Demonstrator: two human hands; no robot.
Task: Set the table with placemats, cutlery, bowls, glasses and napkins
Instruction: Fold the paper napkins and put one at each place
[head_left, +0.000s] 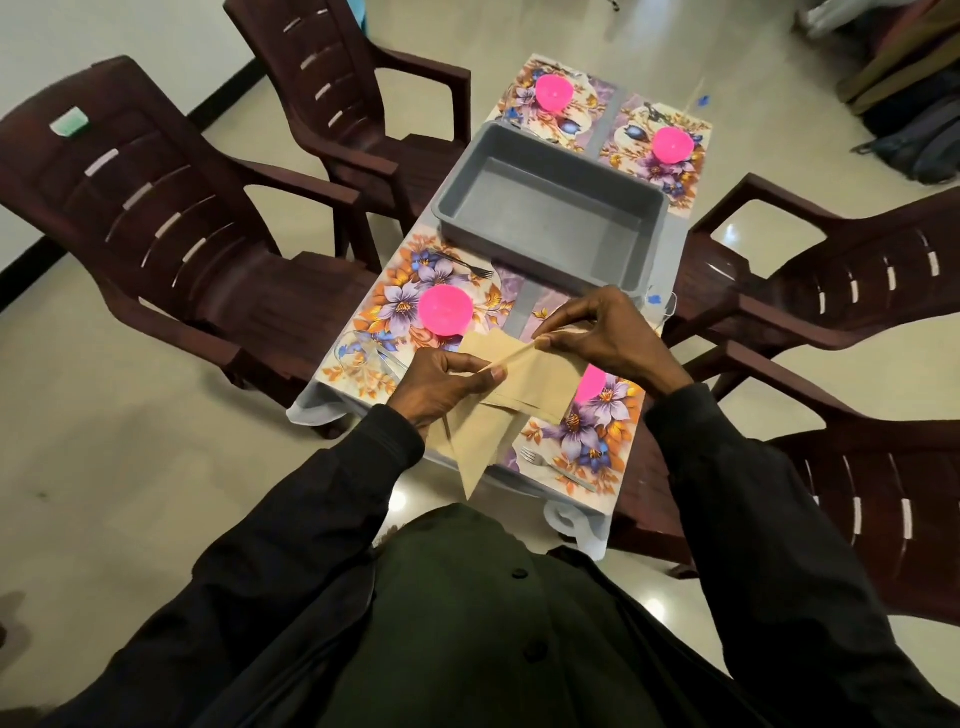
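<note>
Both hands are raised over the near end of the table, working the beige napkins (540, 384). The left hand (441, 387) pinches the stack between thumb and curled fingers, and loose corners hang below it. The right hand (602, 338) pinches a top edge between thumb and forefinger; judged to be peeling off a single sheet. No napkin is seen laid at any place yet. Four floral placemats are down: one just beyond the left hand (395, 291), one beneath the right wrist (597, 431), and two well beyond both hands at the far end (524, 104) (639, 156). Each carries a pink bowl: one just past the left hand (445, 310), one partly hidden under the right wrist (591, 382), two far off (554, 92) (672, 144). A fork (467, 265) lies beyond the left hand, and another fork (556, 467) lies below the right forearm, toward the person. A clear glass (363, 353) stands just outside the left hand. I cannot tell whether the other places have a glass, or whether the far places have cutlery. The grey tub (545, 218), beyond the right hand, shows a bare floor, so the supplies appear to be out. Judgement: placemats and bowls are done, forks and glasses at least partly done, and napkins are the step in hand, with all four places left to do.
</note>
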